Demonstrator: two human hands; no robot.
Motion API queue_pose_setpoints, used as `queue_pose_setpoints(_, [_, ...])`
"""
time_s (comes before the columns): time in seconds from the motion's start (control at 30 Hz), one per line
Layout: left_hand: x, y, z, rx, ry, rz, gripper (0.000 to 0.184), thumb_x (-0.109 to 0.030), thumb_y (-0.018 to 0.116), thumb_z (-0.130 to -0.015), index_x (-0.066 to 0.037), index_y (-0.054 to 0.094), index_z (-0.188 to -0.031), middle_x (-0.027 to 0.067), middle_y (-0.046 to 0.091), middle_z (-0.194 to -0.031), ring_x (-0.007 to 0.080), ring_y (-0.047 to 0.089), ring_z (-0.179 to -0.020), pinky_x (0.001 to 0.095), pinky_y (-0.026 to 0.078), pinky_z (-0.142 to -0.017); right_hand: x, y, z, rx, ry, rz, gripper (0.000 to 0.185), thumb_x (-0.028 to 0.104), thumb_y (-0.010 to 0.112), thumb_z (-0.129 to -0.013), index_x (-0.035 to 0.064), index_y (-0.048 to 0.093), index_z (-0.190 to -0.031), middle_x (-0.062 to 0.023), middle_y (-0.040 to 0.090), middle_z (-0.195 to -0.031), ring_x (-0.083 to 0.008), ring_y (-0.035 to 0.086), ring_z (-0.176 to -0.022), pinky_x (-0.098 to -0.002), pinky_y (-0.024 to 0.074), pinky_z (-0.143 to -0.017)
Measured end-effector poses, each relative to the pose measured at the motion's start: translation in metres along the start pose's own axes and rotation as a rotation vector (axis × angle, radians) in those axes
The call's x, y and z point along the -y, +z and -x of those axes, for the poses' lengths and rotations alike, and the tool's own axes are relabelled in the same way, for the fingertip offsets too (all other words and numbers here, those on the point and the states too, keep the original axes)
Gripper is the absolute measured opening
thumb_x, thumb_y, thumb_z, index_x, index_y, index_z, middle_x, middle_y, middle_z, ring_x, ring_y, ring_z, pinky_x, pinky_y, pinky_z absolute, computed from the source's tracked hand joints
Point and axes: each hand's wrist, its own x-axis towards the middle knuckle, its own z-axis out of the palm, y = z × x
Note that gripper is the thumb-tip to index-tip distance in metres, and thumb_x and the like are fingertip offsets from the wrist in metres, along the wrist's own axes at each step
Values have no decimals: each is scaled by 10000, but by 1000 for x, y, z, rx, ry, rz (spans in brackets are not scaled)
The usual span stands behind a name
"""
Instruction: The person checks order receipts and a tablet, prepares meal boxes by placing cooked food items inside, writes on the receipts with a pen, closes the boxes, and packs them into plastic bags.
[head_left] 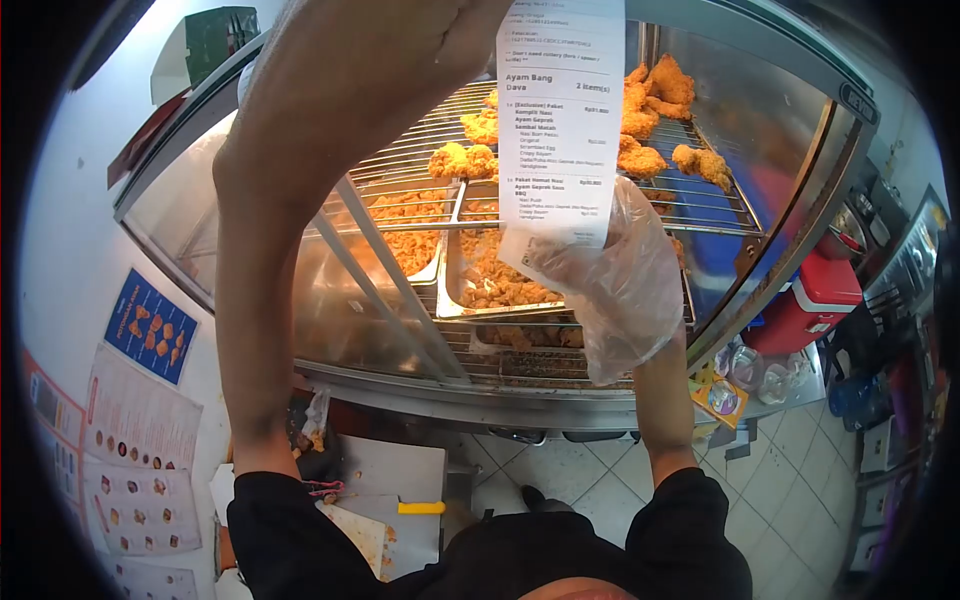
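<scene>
My right hand point(610, 270), in a clear plastic glove, pinches the lower end of a long white printed receipt point(560, 130). The receipt hangs upright before the display case, its top cut off by the frame edge. My left arm point(300, 160) reaches up and across to the top edge, where the hand itself is out of sight. Behind the receipt, pieces of fried chicken point(668, 85) lie on a wire rack point(410, 135). Below the rack, metal trays point(447, 285) hold smaller fried pieces point(500, 275), partly hidden by the receipt and glove.
The display case's metal frame point(840, 170) surrounds the rack. To the right are a red cooler box point(825, 290) and plastic bags point(775, 375). Lower left, a yellow-handled tool point(421, 508) lies on a white board point(390, 470). Menu sheets point(145, 430) and a blue poster point(152, 325) hang left.
</scene>
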Motion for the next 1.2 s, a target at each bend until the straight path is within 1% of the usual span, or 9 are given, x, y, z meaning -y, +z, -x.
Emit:
queue_pose_setpoints(0.23, [1, -7, 3, 107, -70, -162, 209, 24, 523, -795, 33, 700, -905, 105, 583, -744, 228, 501, -728, 361, 377, -730, -25, 2, -14, 336, -112, -741, 441, 266, 714, -859, -61, 602, -1132, -213, 669, -936, -263, 670, -765, -395, 564, -671])
queue_pose_setpoints(0.43, [4, -8, 4, 78, -61, -60, 204, 14, 529, -794, 35, 705, -895, 119, 590, -734, 236, 517, -728, 364, 378, -699, -29, 11, -13, 320, -68, -727, 451, 329, 656, -878, -72, 585, -1072, -122, 604, -786, -184, 587, -661, -299, 494, -611])
queue_pose_setpoints(0.6, [-7, -9, 4, 91, -106, -157, 199, 12, 525, -809, 38, 704, -893, 128, 585, -734, 244, 522, -726, 359, 372, -705, -66, 3, -24, 434, -11, -1148, 348, 167, 611, -947, -45, 540, -1214, -156, 620, -1007, -214, 655, -813, -276, 569, -750])
queue_pose_setpoints(0.7, [-8, -13, 2, 159, -145, -140, 199, 7, 519, -828, 27, 704, -900, 121, 586, -743, 238, 527, -746, 363, 373, -726, -90, -1, -26, 376, -216, -912, 284, 117, 605, -946, -29, 554, -1184, -107, 616, -1012, -174, 634, -829, -249, 559, -748])
queue_pose_setpoints(0.83, [-16, -16, 1, 189, -200, -126, 197, -2, 506, -857, 31, 679, -946, 130, 608, -825, 246, 551, -851, 420, 382, -844, -63, 30, -1, 20, 90, -783, 181, 140, 593, -914, -1, 539, -1014, -46, 499, -758, -123, 489, -644, -223, 421, -553])
queue_pose_setpoints(0.93, [-13, -14, 6, 158, -219, -111, 194, -2, 497, -868, 55, 648, -976, 158, 626, -917, 267, 568, -950, 478, 382, -933, -79, 24, 8, 98, -167, 92, 137, 85, 555, -831, 1, 540, -938, -48, 480, -663, -119, 473, -572, -217, 363, -448])
queue_pose_setpoints(1.0, [-10, -16, 7, 140, -243, -47, 199, 1, 494, -864, 72, 628, -993, 182, 623, -981, 285, 564, -987, 489, 384, -936, -67, 32, 32, 59, 228, -532, 166, 41, 542, -781, 0, 549, -942, -57, 508, -664, -124, 512, -584, -217, 364, -434])
queue_pose_setpoints(1.1, [-7, -9, 9, 68, -198, -125, 217, -2, 493, -862, 91, 604, -1024, 212, 598, -1055, 303, 549, -1025, 495, 389, -934, -69, 30, 48, 116, 193, -450, 233, 13, 531, -733, 8, 562, -963, -66, 541, -652, -140, 557, -594, -226, 356, -420])
queue_pose_setpoints(1.2, [-6, -13, 13, 56, -190, -103, 241, -17, 515, -855, 97, 593, -1052, 229, 569, -1083, 317, 534, -1039, 503, 395, -940, -77, 30, 68, 129, 250, -428, 306, 27, 472, -809, -20, 562, -1097, -71, 595, -701, -113, 546, -578, -218, 387, -440])
